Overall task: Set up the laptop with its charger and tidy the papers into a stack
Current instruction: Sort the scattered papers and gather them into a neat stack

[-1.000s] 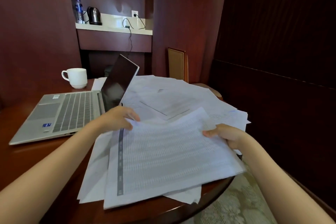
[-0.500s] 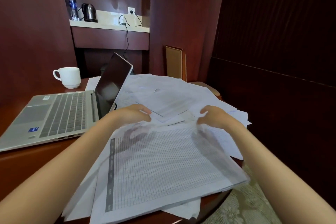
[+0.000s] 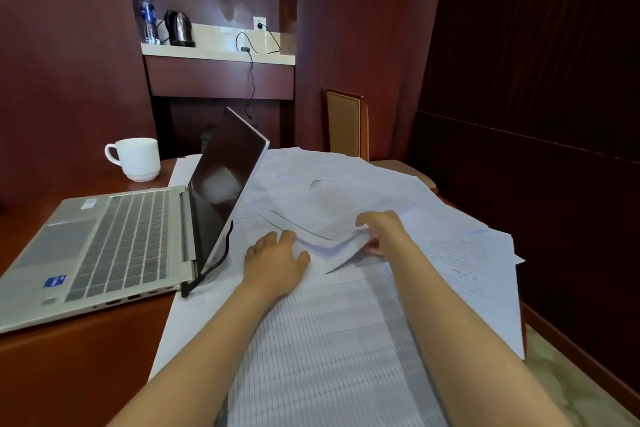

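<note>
The right hand point(image 3: 381, 236) pinches a sheet point(image 3: 332, 218) in its fingers point(image 3: 367, 218). The left hand point(image 3: 277, 262) lies flat on the papers point(image 3: 460, 253), which sprawl unstacked over the desk's point(image 3: 86, 357) right side. The laptop point(image 3: 114, 239) stands open at the left edge, its cable point(image 3: 214, 262) seemingly plugged in (charger likely done). The sticker point(image 3: 54, 281) and the print are unreadable.

Laptop point(image 3: 114, 239) lies left of papers point(image 3: 346, 191), mug point(image 3: 136, 159) behind.

Bare forearms point(image 3: 460, 322), left hand point(image 3: 277, 262), right hand point(image 3: 386, 232)
</note>
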A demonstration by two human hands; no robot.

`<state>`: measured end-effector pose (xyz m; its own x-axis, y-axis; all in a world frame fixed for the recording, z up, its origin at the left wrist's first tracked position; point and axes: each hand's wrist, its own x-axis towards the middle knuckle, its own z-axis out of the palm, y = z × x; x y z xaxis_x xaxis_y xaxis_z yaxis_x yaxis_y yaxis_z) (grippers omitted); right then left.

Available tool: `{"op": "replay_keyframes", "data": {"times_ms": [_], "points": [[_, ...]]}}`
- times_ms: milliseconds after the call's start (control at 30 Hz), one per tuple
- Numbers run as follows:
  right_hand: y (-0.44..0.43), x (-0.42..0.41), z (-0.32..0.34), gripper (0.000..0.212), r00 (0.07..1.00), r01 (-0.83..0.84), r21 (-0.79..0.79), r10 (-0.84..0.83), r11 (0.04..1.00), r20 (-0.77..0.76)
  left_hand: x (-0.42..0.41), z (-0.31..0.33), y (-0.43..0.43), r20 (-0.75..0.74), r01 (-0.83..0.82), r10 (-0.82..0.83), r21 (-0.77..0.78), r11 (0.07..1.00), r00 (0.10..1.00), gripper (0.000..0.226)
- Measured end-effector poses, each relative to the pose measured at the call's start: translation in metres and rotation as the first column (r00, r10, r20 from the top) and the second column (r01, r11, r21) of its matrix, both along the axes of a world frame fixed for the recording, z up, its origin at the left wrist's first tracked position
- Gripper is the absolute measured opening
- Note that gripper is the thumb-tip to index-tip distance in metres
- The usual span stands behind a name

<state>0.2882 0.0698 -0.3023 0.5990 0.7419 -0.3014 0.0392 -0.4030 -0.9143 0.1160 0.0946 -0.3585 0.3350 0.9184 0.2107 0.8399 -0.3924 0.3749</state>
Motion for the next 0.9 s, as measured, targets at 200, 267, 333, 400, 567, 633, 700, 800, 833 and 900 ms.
{"op": "replay_keyframes", "data": {"times_ms": [200,267,333,400,567,633,700,800,833,900], "points": [[0.002,0.004,-0.030,0.019,0.949,0.038,0.024,-0.044,0.999,0.313,-0.006,-0.003,0.003,-0.079,-0.029,0.030,0.022,0.999,0.996,0.051],[0.004,0.002,-0.027,0.021,0.946,-0.001,0.010,-0.002,1.000,0.325,-0.005,-0.003,0.003,-0.091,-0.035,0.037,0.028,0.999,0.995,0.050],[0.006,0.001,-0.029,0.015,0.985,-0.053,0.057,0.042,0.997,0.167,-0.004,-0.003,0.003,-0.084,-0.034,0.036,0.023,0.999,0.996,0.049],[0.007,0.002,-0.031,0.013,0.997,-0.076,0.101,0.078,0.992,-0.018,-0.004,-0.003,0.005,-0.041,-0.057,0.057,0.009,0.998,0.998,0.048],[0.011,0.018,-0.033,0.024,0.993,0.114,0.171,-0.118,0.979,0.015,-0.009,0.000,0.008,0.140,-0.187,0.193,-0.054,0.981,0.971,0.049],[0.009,0.023,-0.034,0.023,0.985,0.169,0.212,-0.168,0.962,-0.023,-0.012,0.002,0.009,0.225,-0.184,0.207,-0.116,0.976,0.952,0.049],[0.007,0.026,-0.034,0.025,0.978,0.200,0.237,-0.179,0.951,-0.108,-0.014,0.005,0.008,0.273,-0.170,0.203,-0.142,0.975,0.940,0.048],[0.005,0.022,-0.028,0.024,0.966,0.210,0.279,-0.154,0.937,-0.210,-0.010,0.012,0.005,0.434,-0.142,0.219,-0.203,0.969,0.874,0.048],[0.004,0.020,-0.026,0.020,0.965,0.197,0.280,-0.134,0.940,-0.227,-0.009,0.014,0.006,0.524,-0.132,0.249,-0.251,0.959,0.814,0.049],[0.003,0.020,-0.023,0.012,0.962,0.150,0.244,-0.085,0.958,-0.258,-0.010,0.017,0.009,0.713,-0.080,0.341,-0.374,0.924,0.612,0.056]]}}
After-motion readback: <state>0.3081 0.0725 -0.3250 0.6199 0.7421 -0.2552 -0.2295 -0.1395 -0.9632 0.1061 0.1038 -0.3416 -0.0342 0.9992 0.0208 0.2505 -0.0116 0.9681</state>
